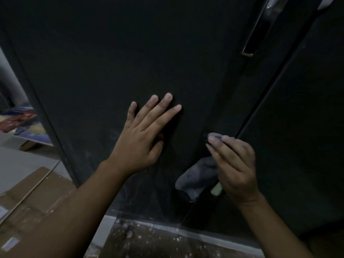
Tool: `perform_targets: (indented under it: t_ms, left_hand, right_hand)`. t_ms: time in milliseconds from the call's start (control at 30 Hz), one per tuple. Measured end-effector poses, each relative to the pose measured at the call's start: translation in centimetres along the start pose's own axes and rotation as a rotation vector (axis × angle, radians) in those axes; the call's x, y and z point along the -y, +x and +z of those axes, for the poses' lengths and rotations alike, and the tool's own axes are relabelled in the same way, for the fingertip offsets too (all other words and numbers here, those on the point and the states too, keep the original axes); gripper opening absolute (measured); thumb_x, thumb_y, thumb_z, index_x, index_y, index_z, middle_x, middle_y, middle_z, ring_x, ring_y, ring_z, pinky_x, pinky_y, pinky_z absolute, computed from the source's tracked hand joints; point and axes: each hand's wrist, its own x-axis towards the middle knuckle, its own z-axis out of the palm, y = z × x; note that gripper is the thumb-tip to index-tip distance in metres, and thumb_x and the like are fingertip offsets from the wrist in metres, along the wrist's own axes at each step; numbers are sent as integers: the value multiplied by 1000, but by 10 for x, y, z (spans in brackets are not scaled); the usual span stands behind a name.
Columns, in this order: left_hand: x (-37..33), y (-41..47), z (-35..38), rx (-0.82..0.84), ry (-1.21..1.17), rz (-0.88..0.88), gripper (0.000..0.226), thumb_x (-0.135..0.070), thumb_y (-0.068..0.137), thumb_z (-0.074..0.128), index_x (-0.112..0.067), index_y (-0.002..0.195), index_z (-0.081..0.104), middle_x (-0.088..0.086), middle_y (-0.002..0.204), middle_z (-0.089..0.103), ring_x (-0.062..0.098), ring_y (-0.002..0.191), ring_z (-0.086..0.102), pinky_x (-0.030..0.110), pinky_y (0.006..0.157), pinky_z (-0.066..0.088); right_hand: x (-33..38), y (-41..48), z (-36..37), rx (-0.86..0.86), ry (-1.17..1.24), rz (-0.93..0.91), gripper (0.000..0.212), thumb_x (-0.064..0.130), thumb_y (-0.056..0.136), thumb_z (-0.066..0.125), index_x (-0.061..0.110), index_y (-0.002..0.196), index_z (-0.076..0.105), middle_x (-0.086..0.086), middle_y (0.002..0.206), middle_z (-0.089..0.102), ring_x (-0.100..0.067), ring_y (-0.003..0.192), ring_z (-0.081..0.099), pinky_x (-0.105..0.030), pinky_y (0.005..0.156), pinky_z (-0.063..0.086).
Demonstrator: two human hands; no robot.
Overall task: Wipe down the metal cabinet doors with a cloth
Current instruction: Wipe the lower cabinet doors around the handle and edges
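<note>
Left door (111, 62) and right door (301, 127) both closed, contents behind them hidden. Cardboard box (31, 194) at lower left, top flat, contents unseen. Left hand (143, 138) flat on left door, fingers straight and spread, holding nothing. Right hand (234, 168) grips grey cloth (195, 177), fingers curled round it, fingertips at seam between doors. Cloth's long axis diagonal, loose end hanging down-left from palm. Bare door surface above both hands, up to handle (258, 28). Speckled floor (149, 239) below doors' bottom edge.
</note>
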Motion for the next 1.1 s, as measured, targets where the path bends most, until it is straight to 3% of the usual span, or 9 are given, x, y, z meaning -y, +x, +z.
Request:
perform_targets:
  t_ms: [133,333,433,500,600,733,900,1033,1100]
  left_hand:
    - [2,-2,-3,27,18,15,87,-8,76,64,-22,155,30,1,166,15,22,154,9,55,121,1]
    - [3,-7,-5,85,37,11,90,-12,75,63,-27,156,27,-2,167,11,21,155,6,52,122,-3]
    - [2,-8,-4,93,40,2,91,-13,75,63,-29,156,25,-2,167,10,21,155,5,52,122,-3]
    - [2,-8,-3,90,41,0,92,-13,74,63,-29,156,25,-2,167,9,21,155,5,52,122,-4]
    - [2,-8,-2,82,37,-6,94,-13,72,64,-30,156,26,-4,167,8,21,155,6,51,122,-5]
    - [2,-6,0,57,43,-2,94,-12,71,64,-31,155,28,-4,167,9,20,155,6,49,122,-5]
    - [2,-6,1,57,27,-2,90,-14,72,64,-36,153,31,-3,167,10,22,155,6,51,121,-4]
    - [3,-8,2,59,38,5,86,-16,74,62,-37,151,33,0,167,10,25,155,6,51,121,-6]
    - [1,-8,4,55,38,-4,85,-16,74,61,-38,151,33,0,167,10,25,155,6,51,121,-7]
  right_hand:
    - [12,-8,14,89,-108,22,41,6,99,57,13,140,57,4,149,52,-20,132,49,-42,112,36]
    - [23,-28,15,378,-102,15,62,18,90,46,16,151,41,5,159,38,-18,149,27,-39,122,19]
    - [23,-36,14,464,-55,-52,49,16,102,34,13,150,37,3,159,34,-18,150,24,-38,122,19]
    - [23,-32,7,443,30,-82,41,13,110,25,8,147,41,-4,158,40,-22,149,31,-41,119,27]
    - [17,-14,-14,248,57,-33,38,4,106,47,1,143,46,-15,149,50,-30,140,47,-51,112,41]
    - [-1,18,-33,79,-80,133,39,-2,100,51,-5,139,49,-23,146,47,-36,139,46,-49,118,36]
    - [24,15,-14,169,-199,285,59,-11,92,60,-5,147,38,-24,155,31,-36,147,32,-48,123,26]
    - [42,4,-5,301,-261,357,66,-6,100,46,0,157,15,-22,163,11,-33,154,15,-44,125,20]
    - [48,-6,-3,332,-237,359,62,3,97,40,2,156,20,-16,163,15,-31,152,21,-41,123,19]
